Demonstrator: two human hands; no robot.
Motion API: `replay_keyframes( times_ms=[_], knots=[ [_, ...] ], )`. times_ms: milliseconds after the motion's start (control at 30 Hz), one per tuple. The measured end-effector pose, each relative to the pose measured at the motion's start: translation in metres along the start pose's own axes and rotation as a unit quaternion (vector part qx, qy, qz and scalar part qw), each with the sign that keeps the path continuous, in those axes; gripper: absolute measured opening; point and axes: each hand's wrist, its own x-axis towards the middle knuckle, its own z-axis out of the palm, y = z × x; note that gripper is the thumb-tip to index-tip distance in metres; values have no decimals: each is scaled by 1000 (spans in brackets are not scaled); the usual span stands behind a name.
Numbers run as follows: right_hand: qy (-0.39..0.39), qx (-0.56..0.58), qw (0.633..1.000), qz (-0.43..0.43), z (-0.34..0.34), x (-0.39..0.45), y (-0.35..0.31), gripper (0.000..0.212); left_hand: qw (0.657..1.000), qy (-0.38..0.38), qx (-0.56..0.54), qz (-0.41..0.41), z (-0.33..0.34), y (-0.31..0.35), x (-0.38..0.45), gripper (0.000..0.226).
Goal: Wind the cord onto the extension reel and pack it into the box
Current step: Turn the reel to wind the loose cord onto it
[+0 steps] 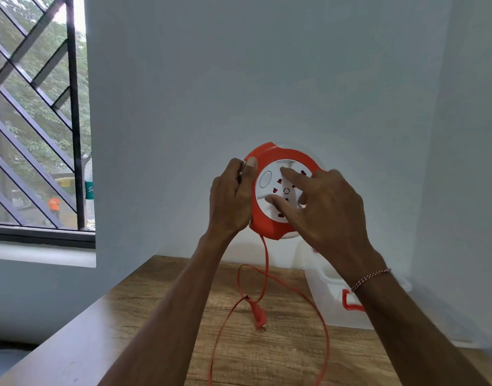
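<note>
Gripping the round orange-and-white plastic extension reel above the wooden desk, the left hand clamped its rim; right hand fingers pressed its white face.

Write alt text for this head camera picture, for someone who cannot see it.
Two bare hands hold a round orange and white extension reel up before a pale wall: left hand grips its rim, right hand presses fingers on its white face. Its orange cord trails onto a wooden table beside a translucent plastic box.
</note>
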Motion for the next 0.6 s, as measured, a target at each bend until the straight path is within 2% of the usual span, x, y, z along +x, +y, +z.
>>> replay_keyframes(
  times_ms=[167, 200, 333, 600],
  knots=[
    [29, 59, 994, -83, -4, 3, 4, 26, 1000, 11, -6, -4, -1, 0, 1, 43],
    [15, 53, 994, -96, -5, 3, 4, 25, 1000, 12, -5, -3, -1, 0, 1, 43],
    [-82, -12, 989, -123, -7, -1, 0, 49, 1000, 11, -7, 3, -2, 0, 2, 43],
    [-68, -53, 993, -80, 0, -4, -4, 63, 1000, 1, 12, 11, -2, -1, 3, 45]
  ],
)
